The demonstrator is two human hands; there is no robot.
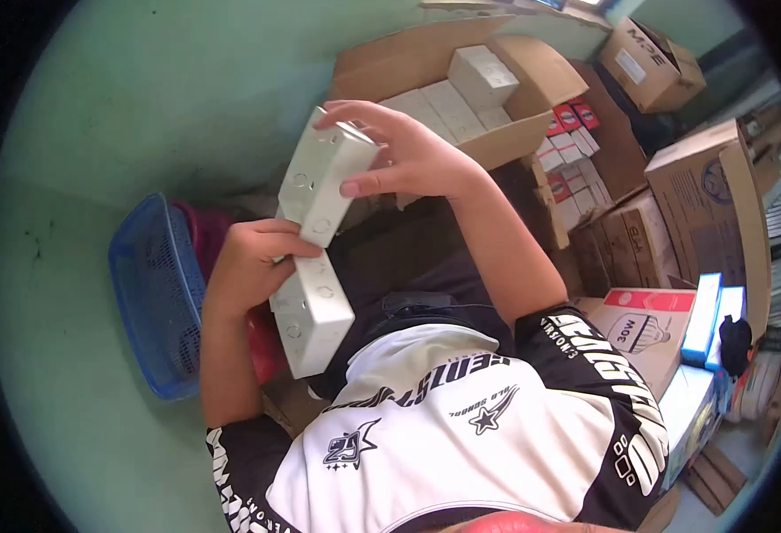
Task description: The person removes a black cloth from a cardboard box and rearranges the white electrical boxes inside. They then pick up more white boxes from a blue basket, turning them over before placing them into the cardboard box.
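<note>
Both hands hold long boxes in the middle of the frame. The left hand point(253, 262) is closed around the lower white box point(312, 313), and the right hand point(408, 162) pinches the upper white box point(324, 182) between thumb and spread fingers. The left fingers hide where the two boxes meet. At the left lies a blue basket point(155, 293). Farther, at the top, an open carton point(532, 75) holds more white boxes, with small red-and-white packs point(568, 151) at its right.
</note>
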